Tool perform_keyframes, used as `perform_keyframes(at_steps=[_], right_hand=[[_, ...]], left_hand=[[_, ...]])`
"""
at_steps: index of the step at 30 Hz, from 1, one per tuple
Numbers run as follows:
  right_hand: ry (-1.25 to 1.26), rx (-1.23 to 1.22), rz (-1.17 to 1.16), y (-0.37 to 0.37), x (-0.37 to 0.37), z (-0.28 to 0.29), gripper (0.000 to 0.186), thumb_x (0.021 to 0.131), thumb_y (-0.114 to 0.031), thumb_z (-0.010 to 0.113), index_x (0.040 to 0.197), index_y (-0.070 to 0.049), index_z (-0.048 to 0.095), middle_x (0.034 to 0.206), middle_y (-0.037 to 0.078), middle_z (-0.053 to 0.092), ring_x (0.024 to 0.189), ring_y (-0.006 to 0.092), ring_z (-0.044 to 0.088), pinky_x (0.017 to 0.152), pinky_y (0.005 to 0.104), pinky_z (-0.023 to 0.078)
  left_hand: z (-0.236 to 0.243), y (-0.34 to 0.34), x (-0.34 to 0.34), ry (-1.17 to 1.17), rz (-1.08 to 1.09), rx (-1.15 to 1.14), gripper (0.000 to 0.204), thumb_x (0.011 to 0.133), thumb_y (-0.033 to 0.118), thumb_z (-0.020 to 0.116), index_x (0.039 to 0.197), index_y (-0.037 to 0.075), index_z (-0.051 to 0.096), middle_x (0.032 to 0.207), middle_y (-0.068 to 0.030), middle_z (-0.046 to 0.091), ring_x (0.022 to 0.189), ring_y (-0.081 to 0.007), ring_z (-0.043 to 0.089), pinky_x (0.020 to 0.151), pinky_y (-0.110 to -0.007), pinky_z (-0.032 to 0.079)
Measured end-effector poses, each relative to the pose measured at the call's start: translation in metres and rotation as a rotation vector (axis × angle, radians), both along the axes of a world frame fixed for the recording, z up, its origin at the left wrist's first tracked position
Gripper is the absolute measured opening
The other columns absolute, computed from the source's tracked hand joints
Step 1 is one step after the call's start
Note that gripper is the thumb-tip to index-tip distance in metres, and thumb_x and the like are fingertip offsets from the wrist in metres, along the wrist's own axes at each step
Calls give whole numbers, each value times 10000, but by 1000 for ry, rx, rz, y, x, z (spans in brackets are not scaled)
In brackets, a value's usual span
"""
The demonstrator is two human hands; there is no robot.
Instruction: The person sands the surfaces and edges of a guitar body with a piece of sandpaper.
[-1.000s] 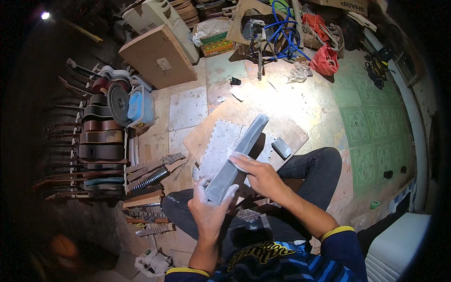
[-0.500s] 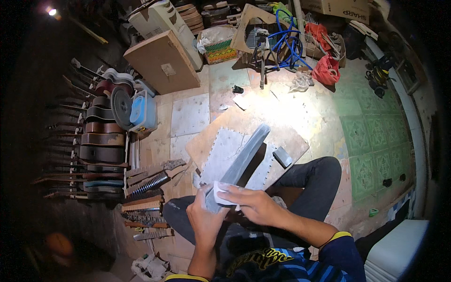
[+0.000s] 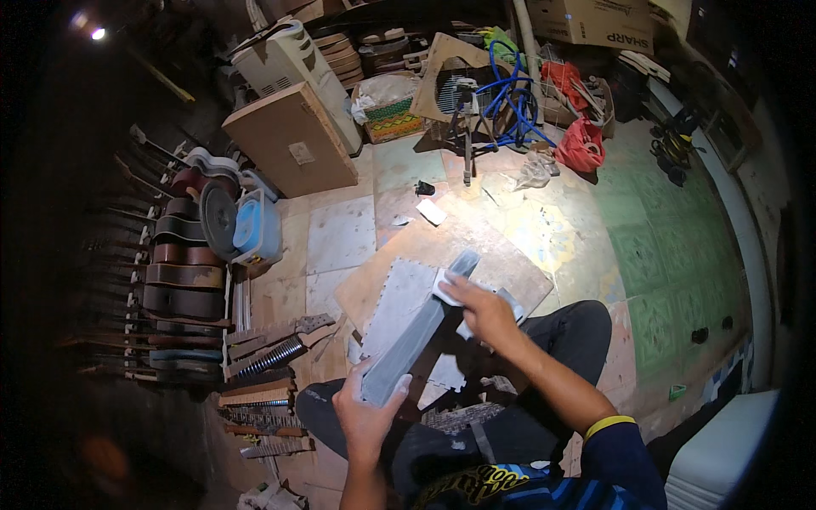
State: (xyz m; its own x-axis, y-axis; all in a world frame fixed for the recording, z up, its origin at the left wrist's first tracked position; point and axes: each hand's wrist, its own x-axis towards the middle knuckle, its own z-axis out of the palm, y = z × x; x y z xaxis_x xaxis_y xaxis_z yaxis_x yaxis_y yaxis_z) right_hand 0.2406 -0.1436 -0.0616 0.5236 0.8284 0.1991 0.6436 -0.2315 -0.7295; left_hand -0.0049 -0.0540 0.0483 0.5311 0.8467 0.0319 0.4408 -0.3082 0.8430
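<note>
A long, dusty grey piece (image 3: 412, 340) with flat sides lies slantwise before me, its far end tilted to the right. My left hand (image 3: 370, 406) is closed round its near end, the thumb on the right side. My right hand (image 3: 483, 313) presses a folded white sheet (image 3: 443, 287), like sandpaper, onto the piece close to its far end. Under the piece is a pale mat (image 3: 393, 297) with a toothed edge, lying on a wooden board (image 3: 501, 246). A small grey block (image 3: 513, 299) is partly hidden behind my right hand.
Guitars (image 3: 183, 276) hang in a row at the left, with several guitar necks (image 3: 268, 361) on the floor below. A blue-lidded tub (image 3: 259, 225) and a large carton (image 3: 293, 149) stand farther back. Beyond the board are a blue hose (image 3: 510, 93) and a red bag (image 3: 580, 144).
My right hand has slid the white sheet from the near end toward the far end of the grey piece. The piece has shifted slightly nearer, with my left hand still at its near end.
</note>
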Motion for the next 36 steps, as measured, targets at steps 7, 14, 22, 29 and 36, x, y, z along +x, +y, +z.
perform_keyframes(at_steps=[7, 14, 22, 29, 36], right_hand=[[575, -57, -314, 13, 103, -81, 487, 853, -8, 519, 1301, -64, 703, 809, 103, 679, 701, 197, 630, 650, 357, 521], [318, -608, 106, 15, 134, -156, 430, 820, -118, 572, 1211, -105, 750, 1083, 257, 738, 965, 395, 710, 890, 431, 553], [-67, 276, -356, 26, 36, -67, 758, 843, 53, 491, 1535, -256, 524, 1462, 218, 584, 1227, 412, 633, 1014, 456, 538], [359, 372, 421, 0, -81, 57, 820, 775, 168, 428, 1529, -138, 524, 1597, 229, 437, 1457, 383, 459, 1218, 404, 372], [251, 292, 99, -4, -65, 30, 713, 792, 163, 466, 1464, -51, 574, 1525, 242, 525, 1432, 346, 512, 1200, 382, 397]], left_hand=[[-18, 13, 1, -98, -22, 68, 525, 723, 202, 942, 1127, -38, 707, 947, -166, 776, 880, -168, 736, 826, -333, 574], [-6, 19, 8, -43, 12, -51, 528, 724, 86, 919, 1176, -58, 688, 1098, -137, 735, 1014, -189, 689, 961, -341, 529], [-14, 24, 9, -92, 28, -10, 525, 698, 100, 941, 1129, -49, 681, 1076, -117, 734, 997, -179, 683, 935, -328, 533], [4, 16, 20, -40, -19, 105, 616, 650, 127, 948, 1184, -10, 674, 1093, -157, 740, 1005, -196, 716, 922, -354, 551], [18, 8, 28, 71, -206, 246, 506, 790, 111, 819, 1258, 2, 660, 1112, -225, 738, 1046, -342, 748, 896, -390, 564]])
